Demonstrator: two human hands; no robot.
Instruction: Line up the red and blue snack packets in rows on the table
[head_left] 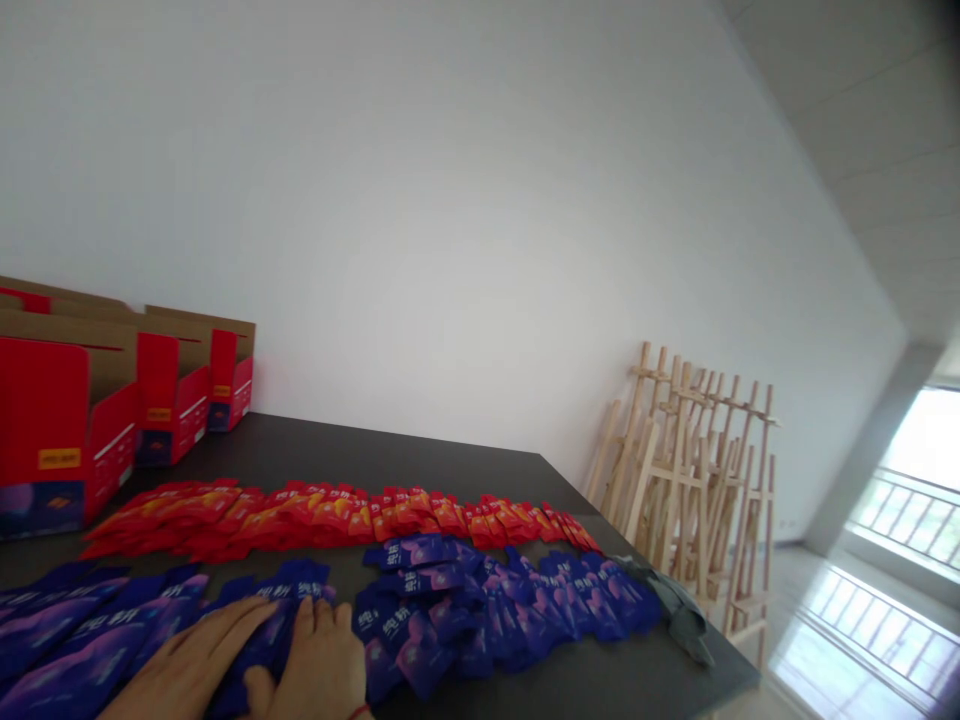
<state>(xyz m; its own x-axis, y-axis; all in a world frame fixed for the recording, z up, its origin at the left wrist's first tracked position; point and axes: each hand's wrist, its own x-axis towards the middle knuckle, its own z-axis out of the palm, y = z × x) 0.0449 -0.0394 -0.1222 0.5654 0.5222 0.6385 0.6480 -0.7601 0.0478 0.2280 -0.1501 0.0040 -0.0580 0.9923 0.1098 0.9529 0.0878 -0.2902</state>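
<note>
Blue-purple foil pouches (82, 660) with white lettering lie overlapping in a row along the near side of the dark table. My left hand (199, 655) rests on them at the lower left, fingers stretched out and flat. Beside it my right hand (319, 655) lies on the same pouches, thumb apart and fingers slightly bent, tips hidden from below. A few blue pouches (266, 640) show between the two hands. Right of my right hand, more blue pouches (427, 630) are fanned out. Behind runs a row of red-orange pouches (330, 515).
Open red cardboard boxes (45, 410) stand at the left of the dark table (360, 450). A crumpled grey-green cloth or bag (679, 610) lies at the table's right edge. Wooden easels (682, 480) lean against the white wall (420, 220); a railing (911, 520) is at far right.
</note>
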